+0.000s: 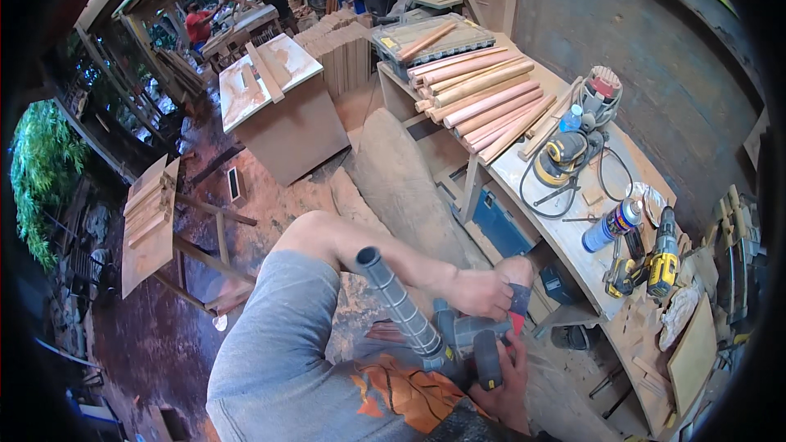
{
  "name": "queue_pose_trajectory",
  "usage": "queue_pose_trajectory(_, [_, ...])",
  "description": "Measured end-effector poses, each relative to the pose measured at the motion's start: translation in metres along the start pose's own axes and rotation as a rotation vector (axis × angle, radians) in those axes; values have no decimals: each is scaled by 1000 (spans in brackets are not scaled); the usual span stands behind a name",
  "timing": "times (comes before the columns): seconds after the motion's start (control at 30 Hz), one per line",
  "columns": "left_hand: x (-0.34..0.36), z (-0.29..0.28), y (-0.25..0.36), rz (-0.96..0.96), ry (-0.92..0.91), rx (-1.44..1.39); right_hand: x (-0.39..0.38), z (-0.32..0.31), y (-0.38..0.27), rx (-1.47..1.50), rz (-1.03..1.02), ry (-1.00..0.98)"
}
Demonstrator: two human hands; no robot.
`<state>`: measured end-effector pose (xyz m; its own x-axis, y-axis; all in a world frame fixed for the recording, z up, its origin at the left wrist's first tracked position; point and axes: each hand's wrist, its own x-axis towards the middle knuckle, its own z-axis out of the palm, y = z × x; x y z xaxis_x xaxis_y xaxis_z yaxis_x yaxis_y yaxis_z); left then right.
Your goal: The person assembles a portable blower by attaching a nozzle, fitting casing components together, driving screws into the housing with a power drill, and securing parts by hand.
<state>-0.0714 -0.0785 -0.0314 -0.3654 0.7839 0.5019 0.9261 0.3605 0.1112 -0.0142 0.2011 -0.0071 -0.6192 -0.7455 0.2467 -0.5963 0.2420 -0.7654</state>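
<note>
Dusty, cluttered workshop. Workbench (565, 237) right of frame: wooden rods (495, 98), spray can (612, 226), drill (663, 262). Grey power tool (475, 332) lower centre, its ribbed tube (401, 307) blocking some floor. Right hand (509, 385) wrapped round tool; left hand (481, 293) curled beside, grip unclear.

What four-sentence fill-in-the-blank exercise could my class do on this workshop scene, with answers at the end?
1. In the picture, the left hand sits ____ (higher or lower) than the right hand at the power tool.
2. The large print on the wearer's shirt is coloured ____.
3. Of the spray can and the plastic bottle, the ____ is nearer the cordless drill.
4. The background co-worker farther left wears the colour ____.
Missing words: higher; orange; spray can; red.
</note>
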Motion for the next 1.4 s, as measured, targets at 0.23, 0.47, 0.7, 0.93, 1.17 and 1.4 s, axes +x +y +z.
queue_pose_trajectory(0.23, [-2,9,9,-346,-10,-153,9,1,7,-19,-35,33])
queue_pose_trajectory(0.47, [27,-4,34,-1037,-132,-338,11,1,12,4,-44,50])
queue_pose_trajectory(0.7, [22,-11,37,-1194,-49,-463,12,-4,4,-30,-2,19])
queue_pose_trajectory(0.93, [8,-19,-12,-1,-90,-83,7,-8,4,41,56,-32])
queue_pose_trajectory(1.17, [6,3,-12,13,-121,-84,6,-6,6,29,27,0])
queue_pose_trajectory(1.4, [14,-1,20,-601,-152,-284,3,-2,12,36,-27,16])
